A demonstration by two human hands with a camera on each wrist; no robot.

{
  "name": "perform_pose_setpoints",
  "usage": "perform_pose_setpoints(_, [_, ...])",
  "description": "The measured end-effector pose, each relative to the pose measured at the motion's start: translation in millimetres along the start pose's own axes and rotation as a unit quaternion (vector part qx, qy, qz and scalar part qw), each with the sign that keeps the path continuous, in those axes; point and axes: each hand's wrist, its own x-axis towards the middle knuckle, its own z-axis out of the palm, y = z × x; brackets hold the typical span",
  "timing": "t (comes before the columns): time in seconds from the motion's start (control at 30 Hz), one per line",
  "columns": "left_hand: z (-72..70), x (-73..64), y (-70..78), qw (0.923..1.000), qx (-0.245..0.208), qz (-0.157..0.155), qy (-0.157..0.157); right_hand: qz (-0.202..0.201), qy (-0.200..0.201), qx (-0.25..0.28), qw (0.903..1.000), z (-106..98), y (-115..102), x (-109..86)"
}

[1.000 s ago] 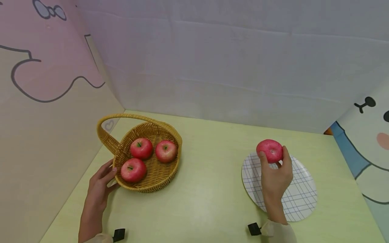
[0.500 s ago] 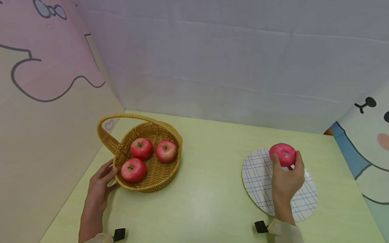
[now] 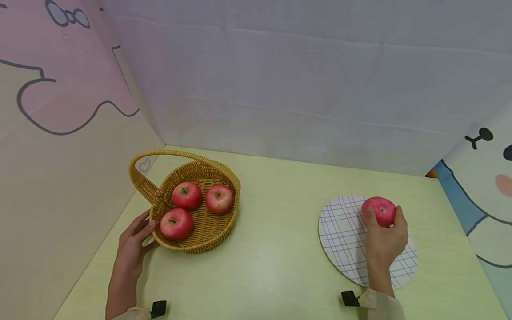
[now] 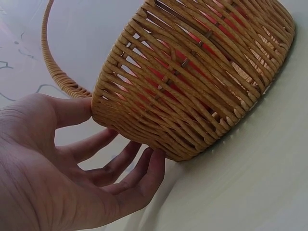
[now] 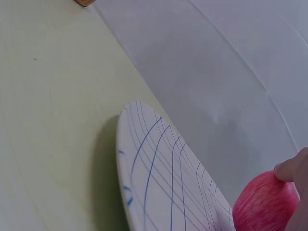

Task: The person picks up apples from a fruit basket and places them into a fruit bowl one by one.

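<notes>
At the left, a wicker basket (image 3: pixel 218 242) with a tall arched handle contains three red apples (image 3: pixel 176 224). My left hand (image 3: pixel 131 244) holds the basket's near left side. In the left wrist view, the thumb is at the rim and bent fingers (image 4: pixel 154 173) touch the outer wall lower down. On the right, my right hand (image 3: pixel 385 244) grips another red apple (image 3: pixel 381 210) between thumb and fingers. This apple (image 5: pixel 266 204) is over a round white plate (image 3: pixel 340 235) with a blue grid pattern. Forearm and hand cover part of the plate.
The pale yellow-green table (image 3: pixel 276 249) extends between basket and plate. A white sheet wall (image 3: pixel 280 89) closes off the back. Printed cartoon panels stand at the left (image 3: pixel 72 178) and right (image 3: pixel 492 186) sides.
My right hand has moved to the right and nearer to me with the apple, staying over the plate, and now appears lower. My left hand and the basket have kept their place.
</notes>
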Motion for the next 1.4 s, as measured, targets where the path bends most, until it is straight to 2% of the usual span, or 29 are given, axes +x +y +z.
perform_pose_setpoints(0.4, [-0.1, 2.1, -3.8, 0.9999, 0.012, -0.007, 0.001, 0.029, -0.024, -0.03, 0.9989, -7.0, 9.5, 7.7])
perform_pose_setpoints(0.83, [-1.3, 1.8, -3.3, 0.9999, 0.008, -0.008, -0.001, -0.011, -0.044, -0.045, 0.9979, -5.4, 9.8, 4.5])
perform_pose_setpoints(1.13, [-0.3, 1.6, -2.4, 0.9999, -0.008, 0.008, 0.001, -0.022, -0.035, -0.057, 0.9975, -6.0, 5.1, 6.4])
perform_pose_setpoints(1.4, [-0.4, 1.2, -1.1, 1.0, 0.001, -0.007, -0.001, -0.075, -0.001, -0.07, 0.9948, -9.5, -2.7, 1.9])
